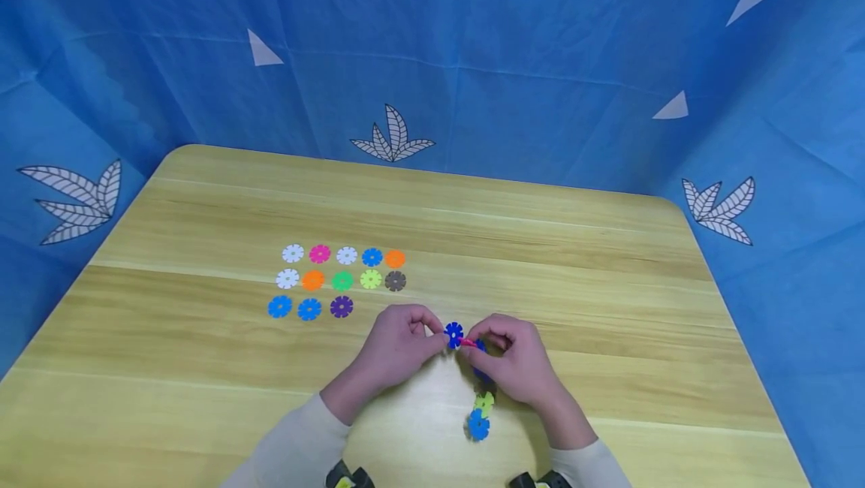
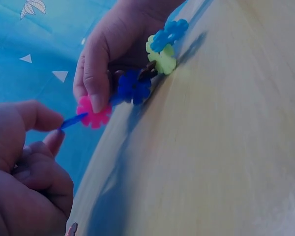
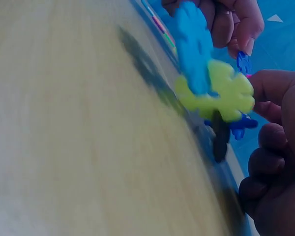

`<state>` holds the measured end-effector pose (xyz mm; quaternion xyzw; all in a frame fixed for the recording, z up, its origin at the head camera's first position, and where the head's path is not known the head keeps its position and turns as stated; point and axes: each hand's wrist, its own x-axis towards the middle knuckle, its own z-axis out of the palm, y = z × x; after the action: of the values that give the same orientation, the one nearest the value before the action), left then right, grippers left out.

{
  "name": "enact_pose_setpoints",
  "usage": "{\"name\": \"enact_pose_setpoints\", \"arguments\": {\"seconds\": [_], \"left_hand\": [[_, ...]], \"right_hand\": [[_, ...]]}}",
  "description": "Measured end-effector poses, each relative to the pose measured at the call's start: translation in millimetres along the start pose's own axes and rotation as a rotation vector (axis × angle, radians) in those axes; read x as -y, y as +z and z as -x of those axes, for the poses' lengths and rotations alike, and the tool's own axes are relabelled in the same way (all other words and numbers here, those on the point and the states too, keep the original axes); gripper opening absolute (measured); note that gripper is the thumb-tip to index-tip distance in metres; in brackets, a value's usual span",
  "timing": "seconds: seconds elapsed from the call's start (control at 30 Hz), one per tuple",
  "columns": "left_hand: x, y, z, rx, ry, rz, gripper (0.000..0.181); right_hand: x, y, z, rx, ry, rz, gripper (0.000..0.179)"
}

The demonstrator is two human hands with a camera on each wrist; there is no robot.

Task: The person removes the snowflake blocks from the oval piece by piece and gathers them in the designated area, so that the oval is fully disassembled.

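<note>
My left hand [image 1: 399, 344] pinches a dark blue notched plastic disc [image 1: 453, 335] between thumb and forefinger. My right hand [image 1: 515, 359] pinches a pink disc [image 2: 94, 112], whose edge meets the dark blue one. From the pink disc a linked chain hangs toward the table's near side. It runs through another dark blue disc [image 2: 134, 87], a brown disc [image 2: 147, 72], a yellow-green disc [image 3: 228, 91] and a light blue disc [image 1: 478, 425] at its end. In the head view, the right hand hides part of the chain.
Loose notched discs lie in three rows left of the hands, among them a purple disc [image 1: 341, 307], a green disc [image 1: 342, 281] and an orange disc [image 1: 395, 258]. They rest on a wooden table [image 1: 541, 248]. A blue curtain [image 1: 432, 37] surrounds its far side.
</note>
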<state>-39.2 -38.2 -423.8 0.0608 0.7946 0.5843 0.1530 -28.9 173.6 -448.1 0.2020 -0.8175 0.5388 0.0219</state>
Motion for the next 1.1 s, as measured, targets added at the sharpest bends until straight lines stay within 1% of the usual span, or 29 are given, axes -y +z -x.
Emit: {"name": "enact_pose_setpoints", "arguments": {"seconds": [0.03,0.13,0.23,0.3,0.4,0.5,0.7,0.87,0.97,1.1], "left_hand": [[-0.1,-0.2,0.2,0.007,0.012,-0.007,0.008],[-0.2,-1.3,0.5,0.051,0.065,-0.028,0.017],[0.1,-2.1,0.5,0.088,0.134,-0.083,0.028],[0.1,-2.2,0.7,0.101,0.167,-0.122,0.034],[-0.4,-2.0,1.0,0.095,0.205,-0.164,0.038],[-0.9,-1.6,1.8,0.088,0.232,-0.176,0.036],[0.4,-1.0,3.2,0.064,0.28,-0.157,0.03],[2.7,-0.8,3.5,0.05,0.338,-0.145,0.031],[3.1,-1.5,3.8,0.045,0.368,-0.152,0.031],[2.9,-2.8,4.8,0.043,0.4,-0.158,0.032]], "right_hand": [[-4.8,0.2,0.7,-0.004,-0.008,-0.005,0.015],[-4.4,0.2,0.8,-0.018,-0.017,-0.013,0.017],[-4.3,0.3,0.6,-0.023,-0.031,-0.007,0.02],[-5.1,0.5,0.3,-0.028,-0.04,-0.005,0.022],[-6.6,0.6,0.0,-0.037,-0.051,-0.002,0.025],[-7.3,1.0,-0.1,-0.041,-0.065,-0.013,0.027],[-6.4,1.5,0.2,-0.034,-0.081,-0.07,0.028],[-4.0,0.5,0.4,-0.05,-0.09,-0.061,0.029],[1.6,-0.8,-0.2,-0.072,-0.108,-0.051,0.029],[20.4,-2.9,-1.7,-0.08,-0.132,-0.059,0.025]]}}
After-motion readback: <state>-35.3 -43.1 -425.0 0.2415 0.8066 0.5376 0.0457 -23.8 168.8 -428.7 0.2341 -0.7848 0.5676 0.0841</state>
